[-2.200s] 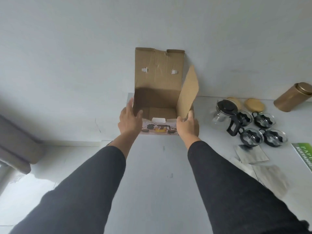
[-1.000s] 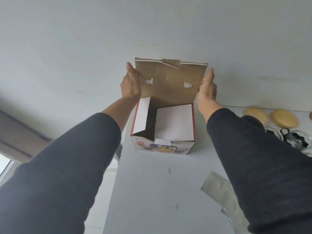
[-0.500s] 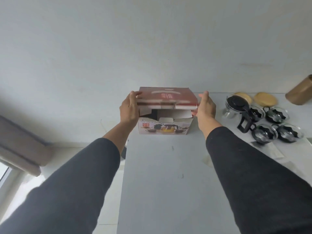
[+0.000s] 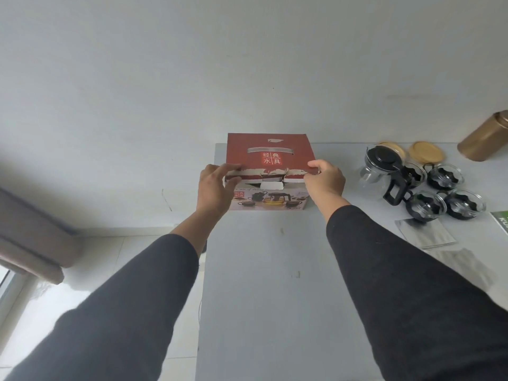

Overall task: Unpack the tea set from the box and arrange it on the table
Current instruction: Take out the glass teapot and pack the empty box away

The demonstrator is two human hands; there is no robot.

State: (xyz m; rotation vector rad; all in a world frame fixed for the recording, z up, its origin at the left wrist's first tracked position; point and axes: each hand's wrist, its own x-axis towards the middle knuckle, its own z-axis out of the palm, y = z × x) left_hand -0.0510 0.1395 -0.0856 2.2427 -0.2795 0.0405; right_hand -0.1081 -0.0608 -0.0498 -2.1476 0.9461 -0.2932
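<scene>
Pinching the box (image 4: pixel 270 158) lid down with both hands, I judge unpacking finished: teapot (image 4: pixel 380 169) and cups (image 4: pixel 445 176) sit at three o'clock.

single head-worn wide-angle view, looking forward and down along both arms, table (image 4: pixel 275 298) close below, wall behind

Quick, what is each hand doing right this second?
Left hand: fingers and thumb pinch the lid's front edge at the left corner of the box.
Right hand: fingers curled over the lid's front edge at the right corner, gripping it.
</scene>
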